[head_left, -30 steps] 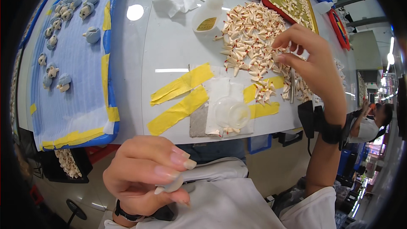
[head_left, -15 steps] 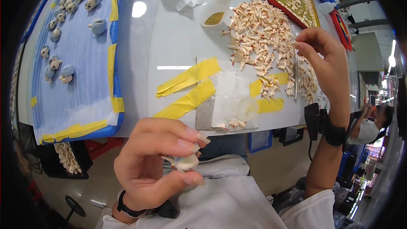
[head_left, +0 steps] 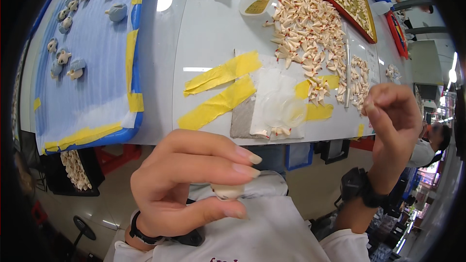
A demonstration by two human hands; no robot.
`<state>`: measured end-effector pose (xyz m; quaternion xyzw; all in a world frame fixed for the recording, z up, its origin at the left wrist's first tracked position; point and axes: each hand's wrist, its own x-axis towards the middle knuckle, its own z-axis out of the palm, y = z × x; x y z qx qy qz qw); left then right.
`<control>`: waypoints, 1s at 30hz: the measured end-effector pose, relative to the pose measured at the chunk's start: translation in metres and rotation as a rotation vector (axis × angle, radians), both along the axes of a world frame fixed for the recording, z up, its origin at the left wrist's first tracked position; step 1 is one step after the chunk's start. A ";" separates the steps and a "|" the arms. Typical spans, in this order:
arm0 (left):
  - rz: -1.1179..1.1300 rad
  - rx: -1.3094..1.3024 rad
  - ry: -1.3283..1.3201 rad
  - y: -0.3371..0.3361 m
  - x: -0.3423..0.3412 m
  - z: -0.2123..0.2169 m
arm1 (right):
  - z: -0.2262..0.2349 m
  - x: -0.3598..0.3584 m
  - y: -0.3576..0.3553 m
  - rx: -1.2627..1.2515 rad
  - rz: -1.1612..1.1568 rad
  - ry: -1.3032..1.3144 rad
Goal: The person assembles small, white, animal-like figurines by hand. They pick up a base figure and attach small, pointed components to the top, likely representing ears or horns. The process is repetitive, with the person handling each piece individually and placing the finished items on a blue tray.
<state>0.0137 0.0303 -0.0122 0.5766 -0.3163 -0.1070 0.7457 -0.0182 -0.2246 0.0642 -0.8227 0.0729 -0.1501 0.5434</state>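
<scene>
Pinched a small pale figure (head_left: 228, 192) in the left hand (head_left: 162, 187), with thumb and fingers parted by its width, mostly this side of the table's (head_left: 162, 82) near edge. Curled the right hand (head_left: 400, 116) almost to touching fingertips near the cream pieces (head_left: 308, 29), could not tell whether holding any. Had room beyond the left fingers, between blue tray (head_left: 97, 97) and yellow tape (head_left: 221, 101); past the right, a person (head_left: 422, 154).
</scene>
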 end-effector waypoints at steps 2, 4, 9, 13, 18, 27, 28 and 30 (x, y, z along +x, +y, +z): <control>-0.008 -0.015 0.127 -0.002 -0.003 0.006 | -0.005 -0.009 0.003 0.119 0.026 -0.016; 0.045 -0.132 0.450 -0.010 -0.013 0.014 | -0.012 -0.014 0.009 0.187 0.044 -0.034; 0.030 -0.120 0.154 -0.009 -0.006 -0.003 | -0.020 -0.016 0.023 0.153 0.049 -0.034; -0.064 -0.110 0.112 -0.005 -0.002 -0.005 | -0.022 -0.007 0.026 0.030 0.110 -0.038; 0.003 -0.037 0.170 -0.007 -0.005 0.001 | -0.028 0.002 0.030 -0.294 0.212 -0.149; 0.105 -0.097 0.470 -0.014 -0.014 0.004 | -0.027 0.006 0.047 -0.692 0.195 -0.259; 0.113 -0.076 0.485 -0.015 -0.013 0.008 | -0.025 0.007 0.047 -0.717 0.208 -0.261; 0.133 -0.046 0.498 -0.018 -0.013 0.012 | -0.023 0.008 0.047 -0.730 0.222 -0.242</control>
